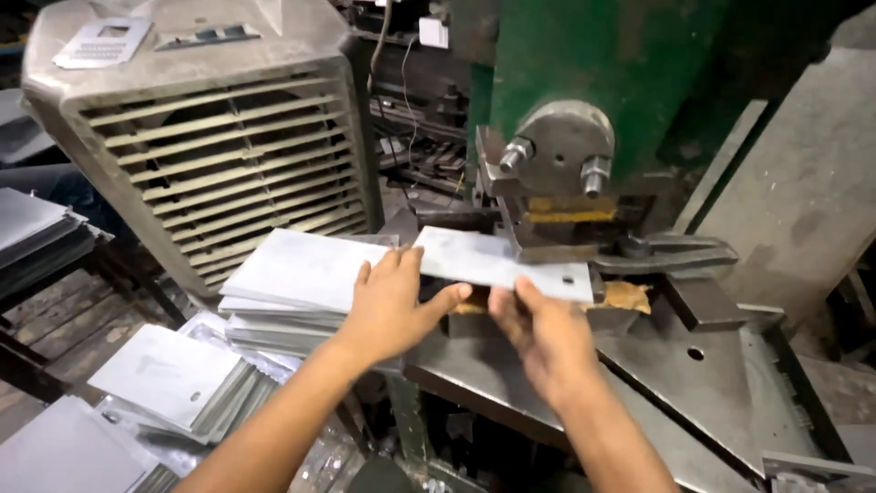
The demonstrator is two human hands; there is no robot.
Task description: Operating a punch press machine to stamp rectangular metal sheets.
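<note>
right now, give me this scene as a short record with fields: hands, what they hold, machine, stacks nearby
left hand: left hand grips the near left part of a flat grey metal sheet, thumb under its edge
right hand: right hand holds the same sheet's near edge
sheet: lies level, far edge under the tooling of the green metal press; a small hole shows near its right end
stack beside: pile of grey metal sheets, left of the press
lower stack: fanned grey plates, lower left
behind: grey louvred cooler box
</note>
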